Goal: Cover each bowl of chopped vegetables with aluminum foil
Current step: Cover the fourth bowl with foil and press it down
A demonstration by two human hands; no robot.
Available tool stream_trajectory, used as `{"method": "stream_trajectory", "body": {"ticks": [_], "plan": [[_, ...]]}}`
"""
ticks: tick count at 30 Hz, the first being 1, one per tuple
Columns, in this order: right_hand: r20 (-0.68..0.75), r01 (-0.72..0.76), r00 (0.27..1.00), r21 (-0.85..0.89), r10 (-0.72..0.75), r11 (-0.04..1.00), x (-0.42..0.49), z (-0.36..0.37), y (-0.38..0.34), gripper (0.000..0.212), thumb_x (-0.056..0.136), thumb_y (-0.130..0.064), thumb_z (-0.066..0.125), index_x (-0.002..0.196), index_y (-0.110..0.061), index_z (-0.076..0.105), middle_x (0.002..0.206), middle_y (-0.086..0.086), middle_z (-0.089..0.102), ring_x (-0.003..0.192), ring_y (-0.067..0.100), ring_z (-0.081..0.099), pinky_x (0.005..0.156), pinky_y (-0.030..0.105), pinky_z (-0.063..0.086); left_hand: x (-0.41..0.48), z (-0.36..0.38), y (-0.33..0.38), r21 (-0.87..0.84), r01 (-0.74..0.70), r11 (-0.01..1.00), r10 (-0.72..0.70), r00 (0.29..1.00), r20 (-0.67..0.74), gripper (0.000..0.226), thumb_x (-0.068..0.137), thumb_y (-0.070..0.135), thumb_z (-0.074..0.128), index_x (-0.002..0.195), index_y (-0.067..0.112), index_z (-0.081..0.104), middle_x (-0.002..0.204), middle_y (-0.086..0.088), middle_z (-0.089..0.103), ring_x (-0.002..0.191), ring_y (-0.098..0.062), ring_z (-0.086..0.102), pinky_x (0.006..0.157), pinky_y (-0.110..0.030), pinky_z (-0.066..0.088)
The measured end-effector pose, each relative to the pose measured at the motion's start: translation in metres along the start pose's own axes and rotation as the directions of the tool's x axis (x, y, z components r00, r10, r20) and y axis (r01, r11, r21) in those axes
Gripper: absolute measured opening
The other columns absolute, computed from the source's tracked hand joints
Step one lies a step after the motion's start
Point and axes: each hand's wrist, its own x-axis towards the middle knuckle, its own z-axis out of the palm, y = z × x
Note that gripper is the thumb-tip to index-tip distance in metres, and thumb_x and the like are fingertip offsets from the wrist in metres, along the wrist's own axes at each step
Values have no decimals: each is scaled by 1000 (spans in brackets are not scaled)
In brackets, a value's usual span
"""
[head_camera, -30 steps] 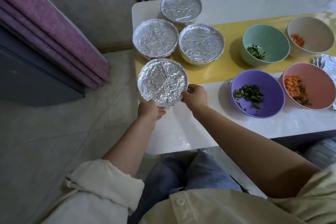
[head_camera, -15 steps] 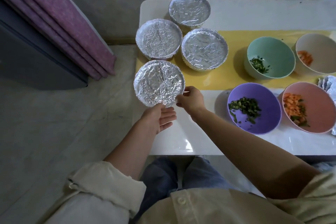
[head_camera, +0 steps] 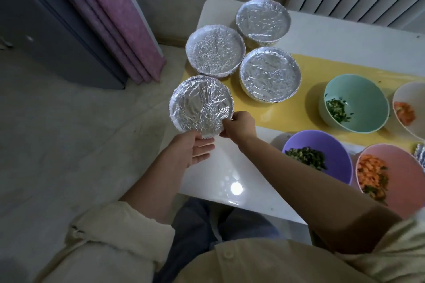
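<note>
A white table stands on the pale floor. Left of the table lean pink boards (against a grey cabinet).

Single head-worn wide view, steeply down and forward over white table.

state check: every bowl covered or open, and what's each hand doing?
Nearest foil-covered bowl: covered, at table corner.
Three foil-covered bowls behind: covered.
Green bowl: open, greens.
Purple bowl: open, greens.
Pink bowl: open, carrot mix.
White bowl: open, carrot.
Left hand: open, under nearest rim.
Right hand: pinching foil edge.
</note>
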Motion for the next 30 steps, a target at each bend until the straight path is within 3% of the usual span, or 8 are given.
{"method": "stream_trajectory", "body": {"ticks": [4, 7, 9, 11, 15, 24, 27, 30], "plan": [[-2, 13, 1000, -33, -13, 999, 3, -11, 4, 15, 82, -5, 54, 73, 2, 63, 66, 17, 69, 59, 26, 71, 69, 47, 60, -6, 3, -9, 20, 79, 997, -79, 997, 19, 30, 96, 33, 49, 102, 7, 64, 92, -12, 76, 85, -25, 73, 78, -38, 57], [10, 17, 1000, -58, -17, 998, 2, -16, 8, 18, 82, -5, 54, 66, -2, 59, 67, 18, 69, 61, 28, 71, 70, 49, 59, -8, 9, -15, 6, 70, 998, -70, 997, 10, 31, 99, 25, 45, 90, 5, 66, 90, -11, 75, 84, -21, 72, 83, -37, 55], [18, 11, 1000, -36, -10, 999, 2, -17, 9, 18, 83, -6, 55, 72, 7, 61, 70, 21, 70, 61, 28, 71, 70, 52, 58, -9, 15, -13, 16, 37, 999, -37, 999, -30, 32, 100, 22, 41, 86, 5, 65, 90, -10, 73, 80, -19, 70, 89, -38, 52], [22, -3, 1000, -13, 3, 1000, 3, -17, 10, 24, 84, -7, 55, 82, 16, 60, 78, 26, 70, 60, 28, 71, 70, 56, 57, -11, 20, -12, 36, 5, 999, -2, 998, -68, 32, 101, 21, 39, 86, 5, 63, 90, -10, 71, 78, -18, 68, 92, -37, 50], [48, -1, 999, 1, 1, 1000, 2, -15, 7, 12, 83, -7, 55, 74, 0, 58, 62, 15, 66, 61, 28, 71, 72, 55, 57, -13, 21, -11, 76, -30, 997, 38, 993, -109, 29, 97, 13, 37, 86, 4, 62, 89, -11, 71, 76, -18, 68, 84, -31, 49], [85, -6, 996, 21, 4, 1000, 5, -22, 10, 18, 85, -4, 53, 66, -3, 52, 58, 8, 61, 67, 31, 72, 76, 55, 57, -9, 17, -16, 79, -73, 994, 79, 995, -68, 33, 102, 24, 41, 99, 4, 66, 102, -11, 74, 84, -16, 71, 91, -34, 50], [146, 35, 989, 2, -34, 999, 7, -26, 15, 14, 87, -9, 54, 74, -4, 57, 69, 12, 65, 77, 34, 71, 80, 55, 55, -11, 20, -23, 26, -109, 994, 111, 989, -103, 37, 100, 34, 45, 103, 4, 66, 103, -10, 74, 90, -20, 72, 94, -38, 50], [204, 157, 969, -74, -140, 985, 7, -35, 26, 27, 87, -28, 58, 102, -7, 65, 94, 14, 67, 88, 29, 63, 89, 53, 51, -18, 33, -33, 18, -132, 991, 133, 986, -104, 42, 101, 42, 39, 103, 8, 64, 100, -7, 75, 92, -22, 72, 93, -38, 50]]}}
